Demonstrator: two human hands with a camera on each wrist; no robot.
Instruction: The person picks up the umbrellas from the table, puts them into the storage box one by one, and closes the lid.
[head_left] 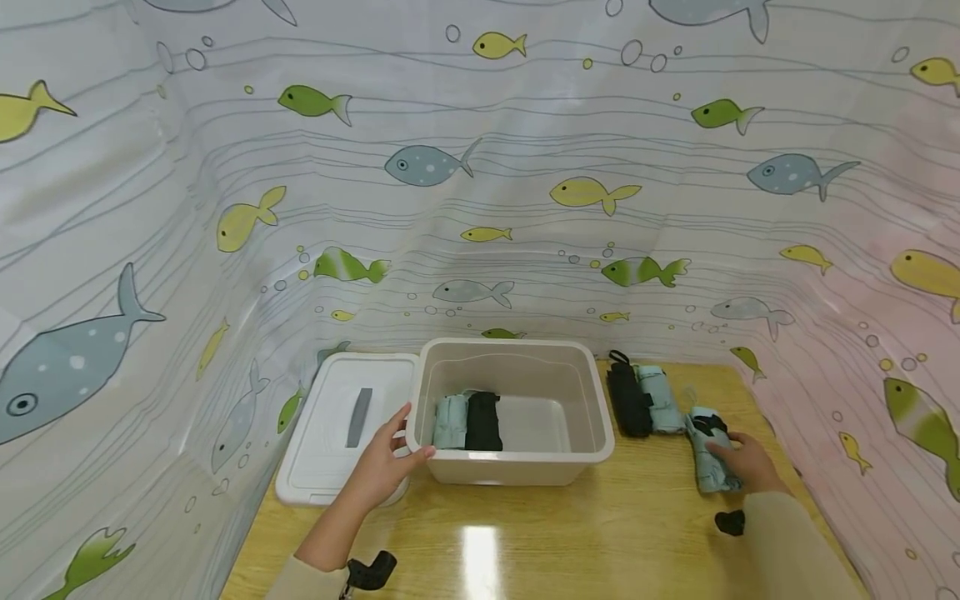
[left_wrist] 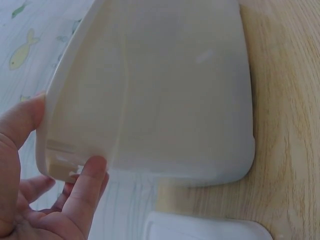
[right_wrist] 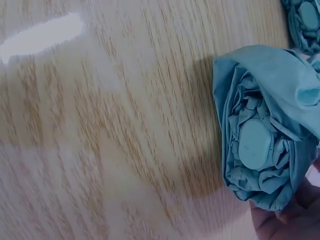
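Note:
A beige plastic storage box point(head_left: 510, 471) stands on the table, with a light blue-green folded umbrella point(head_left: 451, 422) and a black folded umbrella point(head_left: 483, 422) side by side in its left part. My left hand point(head_left: 378, 468) grips the box's front left corner; the left wrist view shows its thumb and fingers on the rim and outer wall. On the right, my right hand point(head_left: 750, 467) holds another blue-green folded umbrella point(head_left: 712, 462) from its right side. Its oval end button point(right_wrist: 255, 144) faces the right wrist camera, where most of that hand is hidden.
A white lid point(head_left: 315, 450) with a grey handle lies left of the box. Between the box and my right hand lie a black folded umbrella point(head_left: 628, 400) and a blue-green one point(head_left: 661, 400). A fish-patterned curtain point(head_left: 525, 267) surrounds the wooden table point(head_left: 600, 533).

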